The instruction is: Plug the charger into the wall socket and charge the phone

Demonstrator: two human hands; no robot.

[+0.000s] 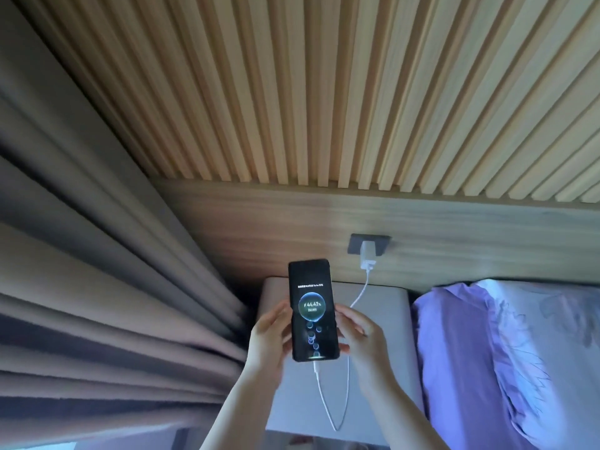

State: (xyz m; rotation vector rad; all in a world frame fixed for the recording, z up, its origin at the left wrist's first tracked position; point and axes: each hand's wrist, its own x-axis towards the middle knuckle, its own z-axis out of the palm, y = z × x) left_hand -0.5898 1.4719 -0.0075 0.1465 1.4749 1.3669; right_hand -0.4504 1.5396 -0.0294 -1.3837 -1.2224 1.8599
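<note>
Grey curtain (97, 287) hangs left of a bedside stand (383, 319); purple pillow (454, 352) lies right.

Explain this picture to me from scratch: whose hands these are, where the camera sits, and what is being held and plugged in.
There is no machine here. A person wears one wide-angle camera on the head, looking forward and down, so the two bare arms reach in from the bottom edge.

The left hand and the right hand hold a dark phone upright between them, screen toward the camera. The screen shows a charging animation and about 44 percent.

A white cable runs from the phone's bottom edge, loops down, then climbs to a white charger seated in a dark wall socket on the wooden panel.

Below the hands stands a grey bedside stand. Grey curtains hang on the left, and a bed with a purple pillow lies on the right.

Judging by the screen, the phone is charging.
</note>
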